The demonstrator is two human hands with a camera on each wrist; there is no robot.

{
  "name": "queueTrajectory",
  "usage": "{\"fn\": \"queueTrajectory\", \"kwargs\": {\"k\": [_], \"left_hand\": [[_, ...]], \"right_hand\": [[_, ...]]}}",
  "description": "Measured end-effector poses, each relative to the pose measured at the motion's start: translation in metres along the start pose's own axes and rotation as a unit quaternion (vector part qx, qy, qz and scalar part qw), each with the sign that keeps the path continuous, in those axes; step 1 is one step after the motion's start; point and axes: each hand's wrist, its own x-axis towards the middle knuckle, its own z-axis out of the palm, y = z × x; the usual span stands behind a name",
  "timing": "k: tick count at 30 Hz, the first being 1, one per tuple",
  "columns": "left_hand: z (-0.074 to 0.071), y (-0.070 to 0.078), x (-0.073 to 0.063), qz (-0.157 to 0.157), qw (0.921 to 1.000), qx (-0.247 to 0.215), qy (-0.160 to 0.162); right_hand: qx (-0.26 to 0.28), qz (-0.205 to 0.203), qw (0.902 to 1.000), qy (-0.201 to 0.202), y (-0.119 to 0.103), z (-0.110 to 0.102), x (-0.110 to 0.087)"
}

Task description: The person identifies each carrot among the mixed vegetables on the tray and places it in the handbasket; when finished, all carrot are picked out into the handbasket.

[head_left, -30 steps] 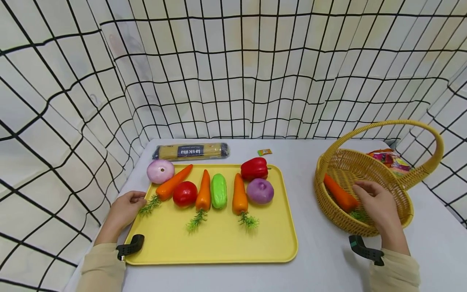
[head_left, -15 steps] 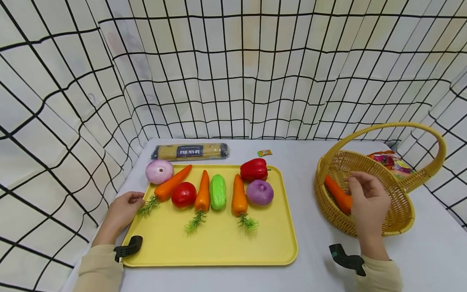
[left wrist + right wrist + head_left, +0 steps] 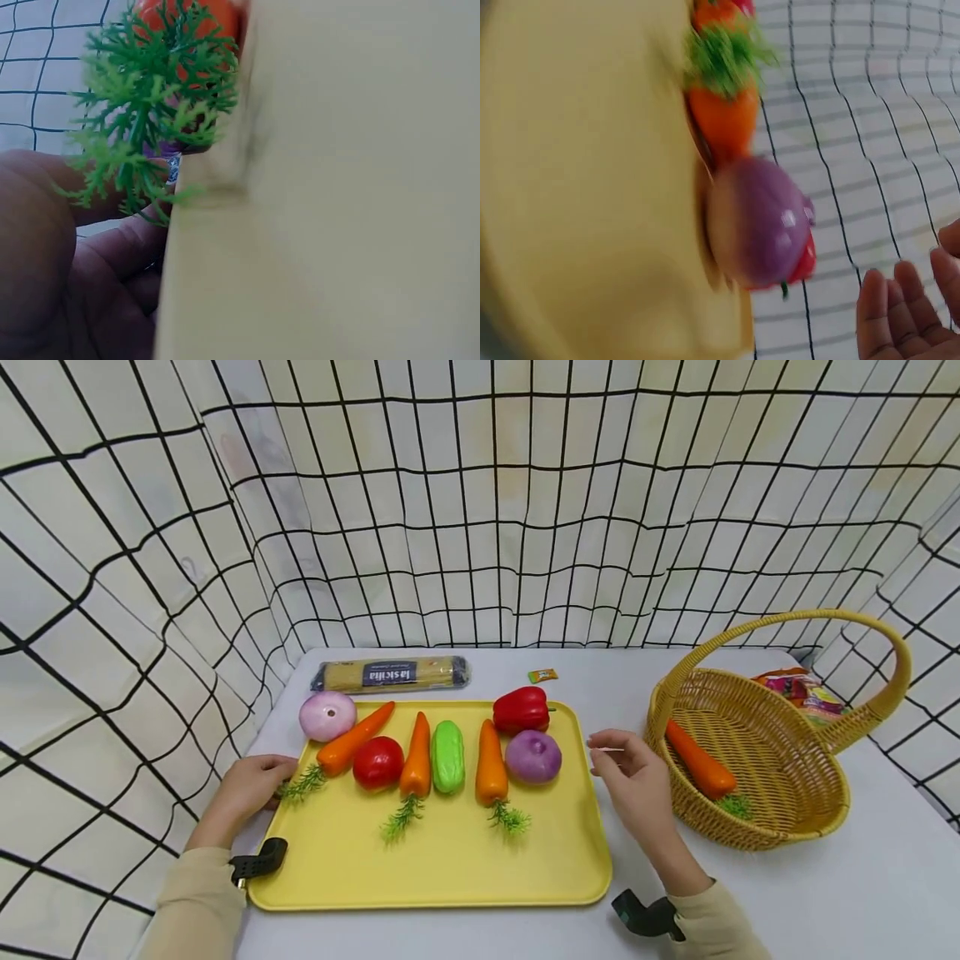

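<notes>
On the near side I see a beige left sleeve and a matching right sleeve, plain cloth with soft creases, one stopping short of a bare left hand, the other of a bare right hand. Where each sleeve ends there's something black strapped on: a left wrist unit and a right wrist unit, both with a thick, rounded, bent end.

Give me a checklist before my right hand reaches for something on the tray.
1. Right hand free: ok, holding nothing.
2. Left hand gripping the tray: cannot tell; it is at the left rim.
3. Purple onion uncovered: ok, nothing lies on it.
4. Basket has room: ok, one carrot shows inside.
5. Pale onion well inside the tray: not ok, it sits at the far left corner.
</notes>
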Motion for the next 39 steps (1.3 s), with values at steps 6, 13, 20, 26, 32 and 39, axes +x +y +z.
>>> {"fn": "queueTrajectory", "kwargs": {"k": [6, 13, 20, 26, 32, 39], "left_hand": [[0.003, -0.002, 0.001, 0.005, 0.9999, -0.008, 0.01], [0.008, -0.002, -0.001, 0.01, 0.9993, -0.023, 0.028], [0.01, -0.003, -0.002, 0.008, 0.999, -0.031, 0.031], [0.01, -0.006, -0.002, 0.0, 0.999, -0.03, 0.033], [0.007, -0.008, -0.003, -0.003, 0.999, -0.028, 0.033], [0.008, -0.007, -0.004, -0.006, 0.9992, -0.022, 0.034]], "right_hand": [[-0.062, 0.041, 0.9965, -0.038, -0.003, 0.034, -0.008], [-0.06, 0.02, 0.9962, -0.06, -0.012, 0.067, -0.012], [-0.064, 0.016, 0.9932, -0.097, -0.02, 0.09, -0.009], [-0.075, 0.039, 0.9883, -0.127, -0.018, 0.103, -0.006], [-0.107, 0.06, 0.9832, -0.136, -0.011, 0.111, -0.004], [-0.139, 0.072, 0.9775, -0.142, -0.006, 0.111, -0.001]]}}
